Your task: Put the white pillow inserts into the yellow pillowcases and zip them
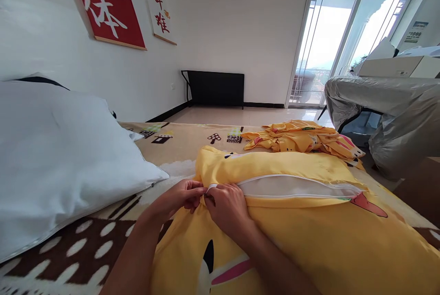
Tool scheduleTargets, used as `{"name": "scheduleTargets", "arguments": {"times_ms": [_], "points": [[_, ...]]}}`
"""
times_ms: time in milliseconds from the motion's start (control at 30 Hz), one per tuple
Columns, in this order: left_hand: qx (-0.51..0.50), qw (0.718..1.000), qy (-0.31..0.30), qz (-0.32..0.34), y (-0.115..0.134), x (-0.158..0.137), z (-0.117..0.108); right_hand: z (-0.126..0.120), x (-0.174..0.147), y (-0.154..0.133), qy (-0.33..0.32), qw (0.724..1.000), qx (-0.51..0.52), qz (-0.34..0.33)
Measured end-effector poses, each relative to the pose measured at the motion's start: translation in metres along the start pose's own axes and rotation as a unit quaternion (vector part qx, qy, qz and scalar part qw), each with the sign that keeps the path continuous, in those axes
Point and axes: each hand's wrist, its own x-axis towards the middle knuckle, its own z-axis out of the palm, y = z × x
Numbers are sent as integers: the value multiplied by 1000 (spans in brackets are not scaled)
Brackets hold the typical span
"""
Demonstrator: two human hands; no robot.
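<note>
A yellow cartoon-print pillowcase [309,235] lies in front of me, filled out by a white pillow [288,186] that shows through its open zipper [268,178]. The gap runs from my right hand toward the right end of the case. At the zipper's left end, my left hand [189,194] pinches the gathered yellow fabric. My right hand [227,201] is closed beside it on the white zipper, its fingertips nearly touching the left ones. The zipper pull is hidden by my fingers.
A large white pillow [75,162] rests at left on the patterned blanket [185,132]. Crumpled yellow printed fabric [299,139] lies behind the pillowcase. At right stands plastic-covered furniture [385,97] with a white box [395,66] on top. A black panel [216,88] leans near the far wall.
</note>
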Motion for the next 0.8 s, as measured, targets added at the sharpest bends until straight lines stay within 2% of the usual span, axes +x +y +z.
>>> {"name": "scheduleTargets", "arguments": {"times_ms": [133, 333, 467, 567, 667, 800], "points": [[-31, 999, 1, 19, 2, -2, -1, 2, 0, 2, 12, 1000, 10, -3], [-46, 999, 8, 24, 3, -3, -3, 0, -1, -2, 65, 997, 40, 12], [-51, 998, 3, 38, 2, -3, -5, -4, -2, -6, 56, 993, 94, 38], [-50, 997, -10, 50, 0, -3, -6, 0, -2, -6, 54, 994, 85, 31], [-48, 996, -17, 68, 0, -2, -6, 8, -2, -4, 108, 993, 57, 4], [-49, 997, -5, 63, 2, -2, -4, 18, -3, -3, 242, 968, 20, -56]]}}
